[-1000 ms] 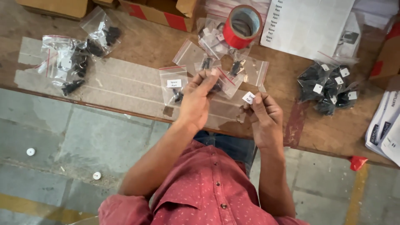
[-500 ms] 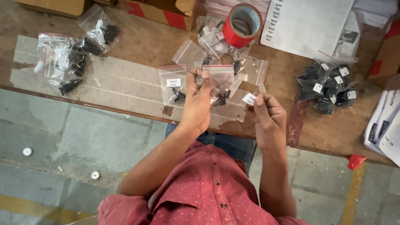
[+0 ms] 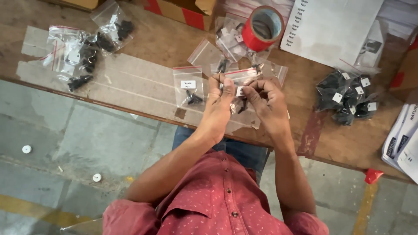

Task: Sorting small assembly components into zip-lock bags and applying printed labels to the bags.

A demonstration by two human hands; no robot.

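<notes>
Both hands pinch small zip bag, long axis L-R, above table.

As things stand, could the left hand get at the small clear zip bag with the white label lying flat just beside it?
Probably yes: the small clear zip bag lies uncovered beside the left hand, though that hand is pinching another bag.

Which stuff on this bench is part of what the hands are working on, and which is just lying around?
In hand:
left hand
right hand
small clear zip bag held between them
labelled bag with black part beside them

Lying about:
red tape roll
printed sheet
pile of black parts
</notes>
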